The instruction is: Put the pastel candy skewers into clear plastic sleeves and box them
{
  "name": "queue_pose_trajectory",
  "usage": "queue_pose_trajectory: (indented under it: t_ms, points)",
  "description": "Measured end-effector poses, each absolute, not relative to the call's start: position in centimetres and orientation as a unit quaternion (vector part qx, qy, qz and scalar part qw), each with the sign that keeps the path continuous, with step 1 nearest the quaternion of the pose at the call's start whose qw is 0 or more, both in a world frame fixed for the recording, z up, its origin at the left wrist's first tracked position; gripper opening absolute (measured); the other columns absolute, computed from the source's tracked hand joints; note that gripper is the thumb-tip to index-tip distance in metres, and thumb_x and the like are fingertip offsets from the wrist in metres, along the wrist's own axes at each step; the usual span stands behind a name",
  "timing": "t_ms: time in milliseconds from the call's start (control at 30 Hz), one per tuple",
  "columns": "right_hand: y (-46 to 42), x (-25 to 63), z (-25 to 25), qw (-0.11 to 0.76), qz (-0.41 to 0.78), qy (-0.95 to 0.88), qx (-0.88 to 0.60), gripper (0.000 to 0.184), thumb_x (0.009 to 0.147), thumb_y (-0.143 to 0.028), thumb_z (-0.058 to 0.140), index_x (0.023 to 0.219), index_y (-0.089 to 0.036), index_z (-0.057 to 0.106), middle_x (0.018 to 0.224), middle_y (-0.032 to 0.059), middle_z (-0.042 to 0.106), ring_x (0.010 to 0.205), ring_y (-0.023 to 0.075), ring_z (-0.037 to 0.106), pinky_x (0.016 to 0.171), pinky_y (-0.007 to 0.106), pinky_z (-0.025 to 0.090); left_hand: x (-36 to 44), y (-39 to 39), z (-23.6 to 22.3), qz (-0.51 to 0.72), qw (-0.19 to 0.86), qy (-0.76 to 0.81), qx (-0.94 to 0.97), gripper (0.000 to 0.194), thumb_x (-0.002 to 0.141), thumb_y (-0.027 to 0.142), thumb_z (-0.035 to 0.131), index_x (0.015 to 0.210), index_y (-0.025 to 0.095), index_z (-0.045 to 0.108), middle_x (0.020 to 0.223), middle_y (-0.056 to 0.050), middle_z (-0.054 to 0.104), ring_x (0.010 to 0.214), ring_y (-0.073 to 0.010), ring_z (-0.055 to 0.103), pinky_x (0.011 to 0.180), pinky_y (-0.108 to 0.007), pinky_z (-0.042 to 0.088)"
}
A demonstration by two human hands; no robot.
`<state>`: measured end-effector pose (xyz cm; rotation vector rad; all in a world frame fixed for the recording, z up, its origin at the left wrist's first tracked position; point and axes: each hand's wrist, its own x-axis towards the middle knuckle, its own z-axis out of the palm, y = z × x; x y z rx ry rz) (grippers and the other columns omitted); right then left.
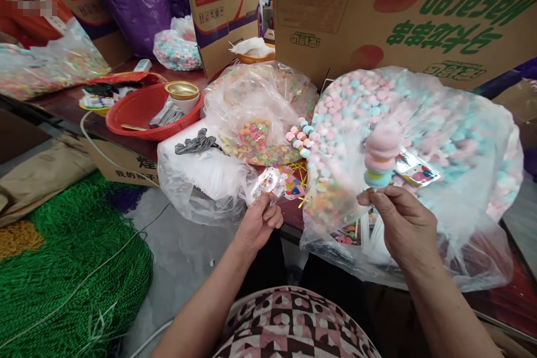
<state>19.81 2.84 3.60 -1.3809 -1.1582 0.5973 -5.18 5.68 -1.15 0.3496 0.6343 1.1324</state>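
Note:
My right hand (405, 224) is closed on the lower end of a marshmallow skewer (381, 151), with pink, yellow and blue pieces stacked upright above my fingers. Between the thumb and fingers of my left hand (260, 221) is a small printed clear wrapper bag (267, 182). Behind the skewer, another shiny printed wrapper (417, 169) lies on a big clear bag of pink and blue marshmallows (356, 100). Several small marshmallow skewers (301, 137) rest at that bag's left edge. Left of them sits an open bag of colourful ring candies (254, 137).
A red basin (138, 114) holds a gold-coloured bowl (182, 89) and grey strips. Nearer lies a white plastic-wrapped bundle (201, 165) with dark twist ties. Cardboard boxes (319, 11) stand behind. Green cord (84, 257) is heaped at lower left. Another person (25, 11) is at far left.

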Motion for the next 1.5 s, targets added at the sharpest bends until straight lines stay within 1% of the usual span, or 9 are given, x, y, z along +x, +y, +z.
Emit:
queue_pose_trajectory:
  t_ms: [133,300,533,767,1000,1167,1333,1400,1500]
  points:
    - [1.1,20.3,4.1,0.530,0.212,-0.506,-0.647,0.021,0.078,-0.043,0.073,0.086,-0.024,0.072,0.071,0.0015,0.068,0.071,0.0202,0.065,0.079,0.037,0.054,-5.4,5.6,-1.0,0.524,0.783,0.291,0.166,0.034,0.079,0.046,0.074,0.076,0.016,0.058,0.044,0.011,0.025,0.037,-0.0048,0.029,0.044,-0.021,0.029]
    - [-0.9,21.2,5.0,0.446,0.177,-0.553,-0.681,0.022,0.075,-0.047,0.070,0.077,-0.026,0.073,0.068,0.0029,0.070,0.062,0.0207,0.066,0.062,0.032,0.054,-5.5,5.7,-0.9,0.517,0.785,0.298,0.168,0.032,0.082,0.045,0.071,0.076,0.017,0.057,0.044,0.011,0.023,0.037,-0.0056,0.029,0.044,-0.022,0.028]
    - [-1.6,22.1,5.5,0.379,0.123,-0.645,-0.652,0.030,0.081,-0.054,0.062,0.075,-0.027,0.071,0.070,0.0043,0.073,0.058,0.0201,0.066,0.066,0.034,0.057,-5.4,6.0,-0.9,0.502,0.779,0.304,0.220,0.037,0.076,0.047,0.076,0.075,0.018,0.054,0.044,0.011,0.026,0.038,-0.0056,0.032,0.045,-0.022,0.031]
    - [-2.0,23.8,4.9,0.378,0.061,-0.672,-0.634,0.022,0.086,-0.048,0.061,0.080,-0.029,0.070,0.077,0.0040,0.072,0.081,0.0228,0.069,0.076,0.035,0.054,-6.1,6.2,-1.0,0.469,0.756,0.351,0.291,0.039,0.073,0.049,0.078,0.072,0.017,0.056,0.043,0.011,0.030,0.037,-0.0048,0.034,0.045,-0.022,0.035]
    - [-2.4,24.3,3.6,0.410,0.101,-0.640,-0.642,0.011,0.084,-0.037,0.067,0.086,-0.027,0.070,0.083,0.0039,0.070,0.079,0.0194,0.066,0.077,0.032,0.050,-6.4,6.2,-0.1,0.453,0.736,0.380,0.329,0.041,0.067,0.050,0.082,0.075,0.015,0.062,0.044,0.011,0.032,0.037,-0.0029,0.031,0.042,-0.021,0.033]
    - [-2.4,24.3,2.9,0.416,0.135,-0.611,-0.660,0.013,0.082,-0.038,0.069,0.085,-0.026,0.069,0.083,0.0019,0.069,0.081,0.0195,0.066,0.078,0.032,0.049,-6.7,6.3,0.2,0.453,0.723,0.389,0.347,0.039,0.069,0.047,0.081,0.084,0.013,0.069,0.045,0.010,0.038,0.037,-0.0023,0.033,0.041,-0.020,0.032]
    - [-2.5,24.0,2.5,0.423,0.175,-0.618,-0.640,0.013,0.081,-0.038,0.070,0.082,-0.025,0.070,0.079,0.0000,0.070,0.078,0.0182,0.068,0.076,0.030,0.051,-6.8,6.2,0.2,0.430,0.728,0.381,0.373,0.039,0.071,0.047,0.079,0.089,0.012,0.073,0.052,0.006,0.052,0.038,-0.0011,0.035,0.042,-0.020,0.033]
    - [-2.6,23.8,2.3,0.423,0.170,-0.628,-0.631,0.011,0.083,-0.036,0.070,0.082,-0.025,0.072,0.079,0.0001,0.072,0.076,0.0177,0.069,0.075,0.029,0.052,-6.7,6.0,0.3,0.427,0.729,0.380,0.376,0.039,0.072,0.046,0.079,0.090,0.013,0.074,0.056,0.004,0.055,0.038,-0.0007,0.035,0.041,-0.020,0.032]
    - [-2.7,23.7,1.8,0.431,0.140,-0.645,-0.616,0.011,0.085,-0.034,0.068,0.081,-0.026,0.073,0.080,0.0011,0.073,0.082,0.0188,0.071,0.079,0.030,0.054,-6.5,5.9,0.7,0.426,0.727,0.388,0.373,0.038,0.071,0.046,0.080,0.090,0.013,0.075,0.053,0.005,0.053,0.038,-0.0009,0.035,0.041,-0.020,0.031]
